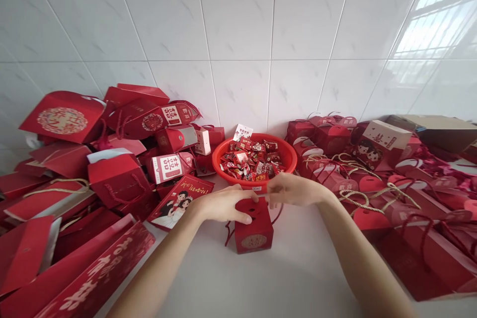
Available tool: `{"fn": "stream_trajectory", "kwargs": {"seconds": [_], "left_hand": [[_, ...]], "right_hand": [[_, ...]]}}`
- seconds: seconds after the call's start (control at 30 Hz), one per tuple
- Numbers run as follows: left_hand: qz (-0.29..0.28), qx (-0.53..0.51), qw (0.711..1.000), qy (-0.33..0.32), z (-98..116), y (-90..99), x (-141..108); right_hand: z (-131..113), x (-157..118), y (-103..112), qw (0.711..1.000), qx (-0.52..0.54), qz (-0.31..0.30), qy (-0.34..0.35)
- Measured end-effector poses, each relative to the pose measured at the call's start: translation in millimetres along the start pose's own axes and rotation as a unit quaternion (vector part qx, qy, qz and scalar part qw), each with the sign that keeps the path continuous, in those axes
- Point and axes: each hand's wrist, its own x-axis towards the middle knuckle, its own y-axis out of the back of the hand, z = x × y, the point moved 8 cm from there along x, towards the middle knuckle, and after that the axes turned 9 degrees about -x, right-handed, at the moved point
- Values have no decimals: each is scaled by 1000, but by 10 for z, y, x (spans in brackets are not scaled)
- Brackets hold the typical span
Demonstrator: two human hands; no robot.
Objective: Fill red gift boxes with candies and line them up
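A small red gift box [254, 232] with a round pale emblem on its front stands upright on the white table [238, 283], in front of an orange-red basin [219, 166]. My left hand [228, 204] rests on the left and top of this box, its thumb and fingers spread over the lid. Just behind the box's right top edge is my right hand [292, 190], its fingers curled and blurred, so what they hold, if anything, cannot be made out. Dark red cord loops stick out at both sides of the box. Wrapped candies [253, 159] fill the basin.
Many red boxes and bags [119, 179] lie piled on the left, beside a box with a printed couple [179, 203]. More red boxes with cord handles [368, 184] crowd the right. A tiled wall [238, 35] rises behind.
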Motion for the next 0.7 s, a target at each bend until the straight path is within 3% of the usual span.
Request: {"fn": "stream_trajectory", "kwargs": {"seconds": [0.1, 0.17, 0.3, 0.53, 0.7], "left_hand": [[-1, 0, 1000, -2, 16, -7, 6], [3, 7, 1000, -9, 32, -16, 12], [22, 8, 999, -31, 61, -50, 29], [34, -24, 998, -48, 76, -39, 7], [0, -170, 984, -60, 59, 30, -50]], "right_hand": [[-107, -78, 97, 989, 138, 56, 22], [-157, -68, 69, 985, 155, 65, 31], [-152, 43, -90, 994, 105, 40, 5], [-146, 149, -377, 996, -40, -77, -11], [-107, 185, -421, 994, -75, -77, -25]]}}
